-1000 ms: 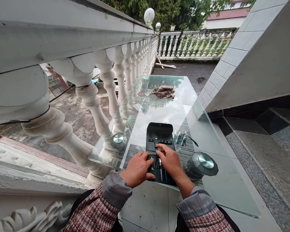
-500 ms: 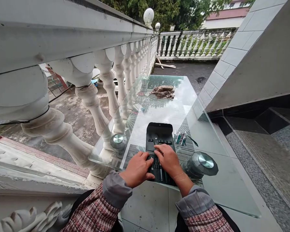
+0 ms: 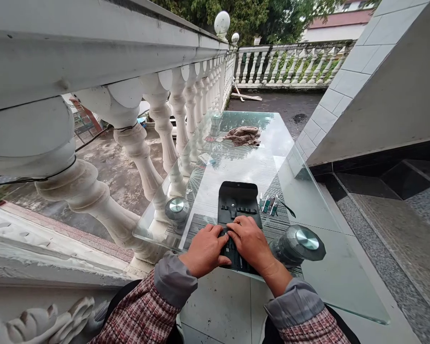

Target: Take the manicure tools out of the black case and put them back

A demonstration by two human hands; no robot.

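Note:
An unfolded black tool case (image 3: 238,192) with elastic loops and a snap flap lies on the glass table (image 3: 251,167). My left hand (image 3: 205,252) grips its left edge, thumb low and fingers bent over the side. Across the middle of the case, my right hand (image 3: 251,244) has its fingers bent together, tips meeting the left fingertips. Whatever those right fingertips pinch is hidden beneath them. Slim metal tools (image 3: 240,261) sit in the lower half, partly covered by the hands. Right of the case lie several small green-handled tools (image 3: 269,205), one with a dark strap.
Faceted table legs with shiny round caps stand at left (image 3: 177,208) and right (image 3: 304,241) under the glass. A crumpled brown cloth (image 3: 242,136) and a small card (image 3: 205,158) lie farther back. White balusters (image 3: 131,143) border the left; stone steps (image 3: 387,220) rise at right.
My right hand has shifted slightly left and down over the case, its fingertips now closer to those of my left hand. The left hand stays at the case edge.

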